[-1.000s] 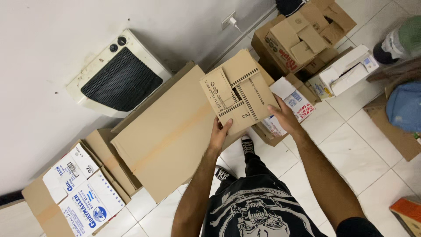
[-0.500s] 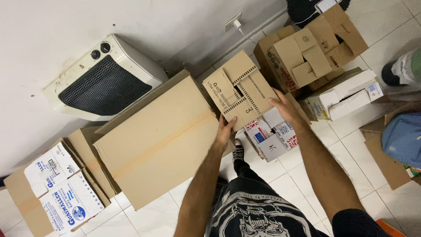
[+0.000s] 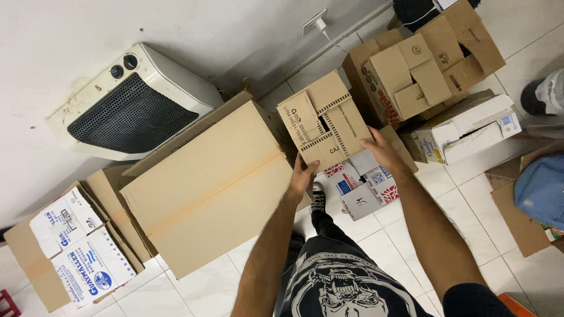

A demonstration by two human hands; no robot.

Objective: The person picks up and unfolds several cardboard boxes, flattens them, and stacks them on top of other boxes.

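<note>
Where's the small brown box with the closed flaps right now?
In the head view, the small brown box sits upper centre, held between the left hand and right hand, just right of the large taped carton.

The person wears a black T-shirt [image 3: 341, 287] with a large pale grey and white graphic print across the chest. Both forearms are bare, with no sleeves reaching them, and neither the left hand [image 3: 301, 175] nor the right hand [image 3: 385, 154] wears a glove. Dark trousers [image 3: 323, 226] run down to a black shoe with white laces [image 3: 318, 201].
</note>
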